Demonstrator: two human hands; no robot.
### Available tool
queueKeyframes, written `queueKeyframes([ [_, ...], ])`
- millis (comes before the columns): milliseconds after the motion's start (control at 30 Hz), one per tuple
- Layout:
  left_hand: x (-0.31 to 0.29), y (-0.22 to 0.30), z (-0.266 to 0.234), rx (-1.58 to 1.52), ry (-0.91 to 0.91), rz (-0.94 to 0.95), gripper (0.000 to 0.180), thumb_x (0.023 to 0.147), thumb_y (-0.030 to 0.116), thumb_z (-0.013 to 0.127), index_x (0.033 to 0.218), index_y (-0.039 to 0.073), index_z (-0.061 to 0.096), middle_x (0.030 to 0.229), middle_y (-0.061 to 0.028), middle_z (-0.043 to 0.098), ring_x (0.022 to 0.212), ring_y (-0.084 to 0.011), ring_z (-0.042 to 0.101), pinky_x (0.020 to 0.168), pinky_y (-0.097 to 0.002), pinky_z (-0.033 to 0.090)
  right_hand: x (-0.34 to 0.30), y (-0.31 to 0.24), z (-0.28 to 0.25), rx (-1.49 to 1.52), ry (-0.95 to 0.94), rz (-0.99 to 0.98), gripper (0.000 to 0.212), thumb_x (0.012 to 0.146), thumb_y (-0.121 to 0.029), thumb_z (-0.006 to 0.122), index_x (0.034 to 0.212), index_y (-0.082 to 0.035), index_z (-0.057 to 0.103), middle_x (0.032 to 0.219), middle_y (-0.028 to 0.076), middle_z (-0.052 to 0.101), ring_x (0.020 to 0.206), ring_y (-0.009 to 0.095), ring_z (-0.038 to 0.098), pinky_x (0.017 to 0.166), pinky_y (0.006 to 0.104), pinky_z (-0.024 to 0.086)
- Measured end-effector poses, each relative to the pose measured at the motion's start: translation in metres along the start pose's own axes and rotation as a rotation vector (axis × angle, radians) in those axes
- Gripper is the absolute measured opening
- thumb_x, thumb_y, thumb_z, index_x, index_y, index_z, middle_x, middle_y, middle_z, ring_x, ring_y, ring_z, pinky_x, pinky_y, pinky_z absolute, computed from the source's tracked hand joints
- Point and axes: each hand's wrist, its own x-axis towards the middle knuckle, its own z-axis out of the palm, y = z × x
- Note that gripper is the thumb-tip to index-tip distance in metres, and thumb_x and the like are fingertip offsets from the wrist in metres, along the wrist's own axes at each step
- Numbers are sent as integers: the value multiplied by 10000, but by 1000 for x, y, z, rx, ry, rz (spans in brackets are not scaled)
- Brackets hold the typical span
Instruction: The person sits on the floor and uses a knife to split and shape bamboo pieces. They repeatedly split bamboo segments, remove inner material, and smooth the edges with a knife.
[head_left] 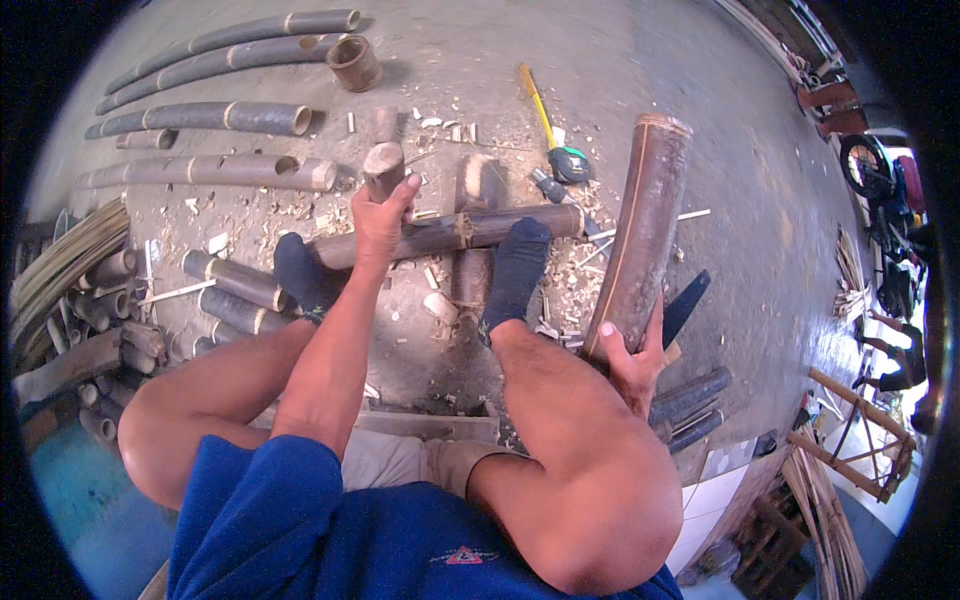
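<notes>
My left hand is closed around a short, thick wooden piece with a pale cut end; its exact kind is hard to tell. My right hand grips the near end of a wide brown bamboo tube, which slants up and away. Between my hands a thinner bamboo pole lies crosswise over a wooden block. My sock-covered right foot presses against the pole, and my left foot is by its left end.
A tape measure with its yellow blade out lies beyond the pole, near a dark-handled tool. Right of the tube is a dark blade. Long bamboo poles and a bamboo ring lie far left. Shavings litter the floor.
</notes>
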Motion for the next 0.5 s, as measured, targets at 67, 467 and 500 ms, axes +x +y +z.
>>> queueKeyframes([
  [67,-1,0,-2,43,-23,-34,333,808,303,871,829,50,655,676,11,611,535,-63,529,479,-242,418,0,-2,2,7,-23,-9,936,811,-152,758,1584,13,256,1427,186,527,1262,263,537,1111,368,385],
  [467,-6,7,-4,120,-107,-52,380,784,297,896,934,16,689,818,-3,671,715,-73,583,630,-254,466,-1,-23,14,-70,14,-8,971,782,-162,794,1588,-13,274,1392,188,569,1226,275,572,1083,363,420],
  [500,-6,8,-3,133,-116,-51,394,785,302,894,958,8,699,848,-12,685,751,-80,598,662,-263,481,-1,-24,15,-88,31,14,970,781,-157,795,1590,-22,277,1396,189,568,1226,277,572,1083,364,421],
])
